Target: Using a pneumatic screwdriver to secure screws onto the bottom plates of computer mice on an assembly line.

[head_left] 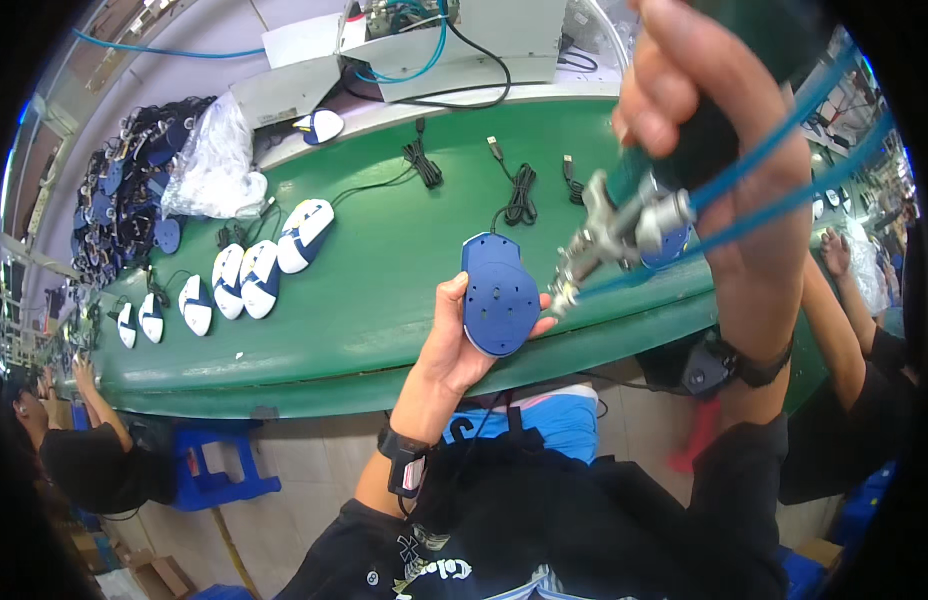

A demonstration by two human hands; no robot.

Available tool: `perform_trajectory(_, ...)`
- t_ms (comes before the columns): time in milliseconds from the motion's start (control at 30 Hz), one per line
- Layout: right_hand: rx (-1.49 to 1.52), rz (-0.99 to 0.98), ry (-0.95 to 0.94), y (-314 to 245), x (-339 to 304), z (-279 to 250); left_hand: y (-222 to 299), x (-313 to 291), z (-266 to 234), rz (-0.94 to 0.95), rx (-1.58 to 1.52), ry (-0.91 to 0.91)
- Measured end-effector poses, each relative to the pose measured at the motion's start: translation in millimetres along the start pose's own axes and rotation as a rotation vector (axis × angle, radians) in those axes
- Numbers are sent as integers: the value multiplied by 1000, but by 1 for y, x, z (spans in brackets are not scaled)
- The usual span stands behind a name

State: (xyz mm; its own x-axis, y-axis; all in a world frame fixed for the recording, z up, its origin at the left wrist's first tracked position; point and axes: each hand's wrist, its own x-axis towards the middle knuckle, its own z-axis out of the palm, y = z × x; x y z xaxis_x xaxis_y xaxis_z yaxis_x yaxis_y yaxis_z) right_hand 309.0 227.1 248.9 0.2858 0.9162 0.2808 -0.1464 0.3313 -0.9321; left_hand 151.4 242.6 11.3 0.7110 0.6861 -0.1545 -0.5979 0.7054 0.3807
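Observation:
A blue computer mouse [499,305] lies underside up in my left hand [449,350]. Its holed base faces me, and my thumb and fingers close round its edges. High on the right, my right hand [729,70] is wrapped round the dark body of an air screwdriver [619,235] with a silver metal head. That tool's tip points down and left, just right of the mouse. Blue hoses [774,145] run from it to the upper right. Another blue mouse [669,245] shows partly behind the screwdriver.
Several white and blue mice [259,275] stand in a row on the green conveyor belt [384,310]. Coiled cables [521,195] lie further back. At the left are a clear plastic bag [214,165] and heaped mouse parts [119,190]. Other people [109,450] sit on both sides.

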Motion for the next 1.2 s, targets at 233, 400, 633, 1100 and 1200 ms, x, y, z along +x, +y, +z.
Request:
perform_trajectory(233,51,-54,30,39,14,40,-11,16,-31,69,-140,33)
perform_trajectory(400,9,-70,228,69,11,65,-10,18,-51,81,-108,80)
perform_trajectory(633,190,-110,-52,107,39,21,-5,23,-51,40,-160,104)
perform_trajectory(1100,-70,-449,-124,89,26,20,-15,18,-42,78,1,133)
perform_trajectory(1200,29,-417,141,72,10,24,-30,15,-45,75,-101,192)
